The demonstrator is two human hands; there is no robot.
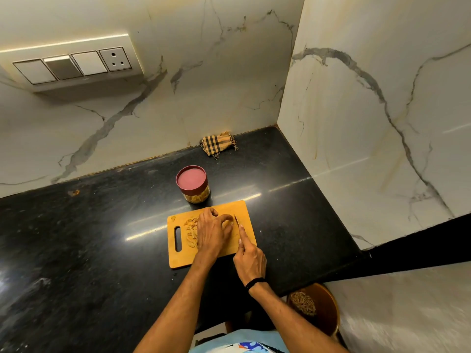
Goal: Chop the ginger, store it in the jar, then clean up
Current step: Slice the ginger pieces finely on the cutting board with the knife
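A wooden cutting board [244, 212] with a handle slot lies on the black counter. Cut ginger pieces [191, 229] lie on its left half. My left hand [212, 233] presses down on a piece of ginger [227, 223], mostly hidden under the fingers. My right hand [249, 258] grips a knife [237, 220], forefinger along the blade, which rests just right of my left fingers. A clear jar [193, 184] with a maroon lid on stands just behind the board; something yellowish shows inside.
A checked cloth [219, 146] lies crumpled against the back wall. The marble side wall [369, 123] bounds the counter on the right. A brown bin [318, 307] with scraps stands on the floor below the counter edge. A switch panel [74, 64] is on the wall.
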